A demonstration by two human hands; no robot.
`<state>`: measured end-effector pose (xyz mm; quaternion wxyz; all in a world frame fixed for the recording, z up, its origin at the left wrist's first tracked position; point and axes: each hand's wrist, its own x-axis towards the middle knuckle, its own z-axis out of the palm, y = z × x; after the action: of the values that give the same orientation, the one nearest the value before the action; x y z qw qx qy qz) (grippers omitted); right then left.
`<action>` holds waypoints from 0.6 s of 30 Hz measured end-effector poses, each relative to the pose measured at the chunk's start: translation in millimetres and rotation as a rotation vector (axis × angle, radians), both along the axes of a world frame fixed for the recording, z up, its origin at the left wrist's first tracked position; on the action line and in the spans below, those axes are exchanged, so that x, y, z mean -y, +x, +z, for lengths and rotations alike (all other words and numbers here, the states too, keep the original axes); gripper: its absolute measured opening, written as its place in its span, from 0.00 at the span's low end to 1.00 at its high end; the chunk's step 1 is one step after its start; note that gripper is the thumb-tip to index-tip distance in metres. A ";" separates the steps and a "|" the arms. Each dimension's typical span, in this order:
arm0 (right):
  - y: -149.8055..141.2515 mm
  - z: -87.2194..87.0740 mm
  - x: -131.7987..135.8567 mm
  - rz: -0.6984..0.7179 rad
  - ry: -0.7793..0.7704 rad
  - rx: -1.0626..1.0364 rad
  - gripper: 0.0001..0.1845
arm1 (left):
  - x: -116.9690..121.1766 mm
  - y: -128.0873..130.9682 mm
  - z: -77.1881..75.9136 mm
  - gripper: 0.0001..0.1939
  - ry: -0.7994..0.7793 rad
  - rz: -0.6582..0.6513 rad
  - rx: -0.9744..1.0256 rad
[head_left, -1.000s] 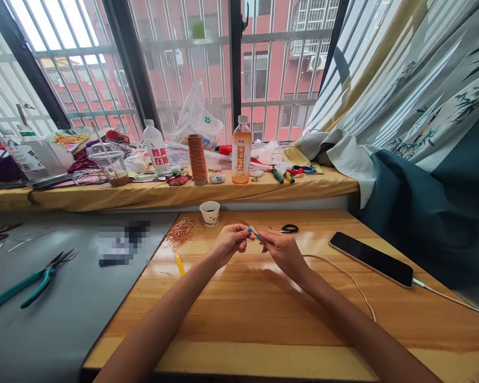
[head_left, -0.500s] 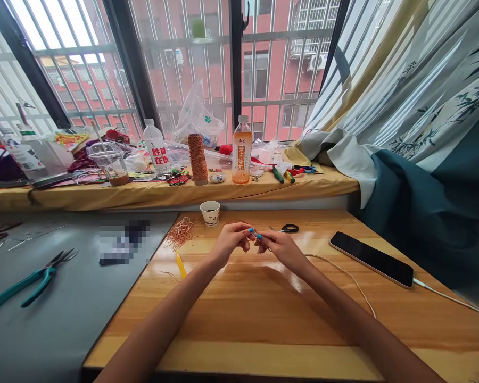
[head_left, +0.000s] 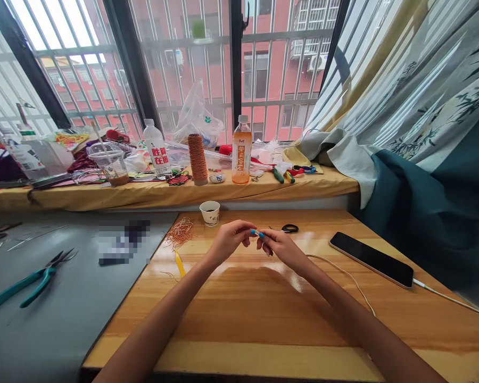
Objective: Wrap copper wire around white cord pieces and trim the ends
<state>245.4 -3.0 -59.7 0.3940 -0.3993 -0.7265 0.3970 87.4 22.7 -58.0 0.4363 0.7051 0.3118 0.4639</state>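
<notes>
My left hand (head_left: 233,238) and my right hand (head_left: 280,243) meet above the middle of the wooden table (head_left: 239,319), thumbs and forefingers pinched tip to tip. Whatever lies between the blue-nailed fingertips is too small to make out. Behind my right hand lie black-handled scissors (head_left: 290,228), partly covered by it. A paper cup (head_left: 209,214) with dark contents stands just beyond my left hand. To the left of it is a loose heap of copper-brown thread scraps (head_left: 180,232). A yellow strip-like tool (head_left: 179,263) lies beside my left forearm.
A black phone (head_left: 371,258) lies at the right with a white cable (head_left: 443,294). Teal-handled pliers (head_left: 38,279) rest on the grey surface at the left. On the cloth-covered sill stand a thread spool (head_left: 198,159), an orange drink bottle (head_left: 241,151) and a clear bottle (head_left: 157,149).
My hands stay together over the table. The fingertips have shifted slightly, and my right fingers have turned a little; the rest looks the same.
</notes>
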 end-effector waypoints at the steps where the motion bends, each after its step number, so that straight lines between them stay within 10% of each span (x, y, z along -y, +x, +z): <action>1: 0.0 0.6 0.4 -0.016 0.011 -0.001 0.13 | -0.1 -0.9 0.3 0.09 0.001 -0.011 -0.003; 9: -3.0 -0.4 3.5 -0.133 0.132 0.006 0.11 | 1.9 1.0 -0.5 0.16 -0.139 -0.152 0.222; 18: -4.3 -7.1 -0.4 -0.034 0.015 -0.045 0.14 | -1.5 2.9 -6.9 0.08 -0.083 -0.011 0.189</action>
<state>241.1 -2.6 -66.9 0.4198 -0.3995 -0.7137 0.3935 90.3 24.3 -64.9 0.4951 0.6411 0.2845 0.5127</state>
